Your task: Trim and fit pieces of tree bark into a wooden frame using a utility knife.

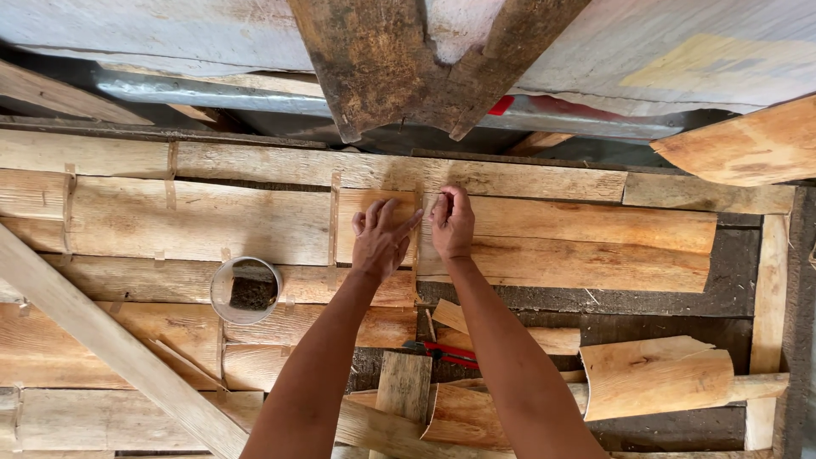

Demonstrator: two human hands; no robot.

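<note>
Rows of curved, pale wooden slats (212, 225) lie side by side, bound by thin strips (334, 217). My left hand (382, 238) rests flat on a slat, fingers spread and pointing up toward the seam between two slats. Just to its right, my right hand (452, 223) has its fingers curled at the top edge of the neighbouring slat (586, 242), pinching something too small to make out. The two hands nearly touch at a thin vertical strip (419, 229).
A small round tin (246, 290) sits on the slats to the left. Red-handled pliers (442, 353) lie between my forearms. A curved wood piece (656, 376) lies at the lower right, a long diagonal batten (110, 344) at the lower left, and a dark beam (399, 64) above.
</note>
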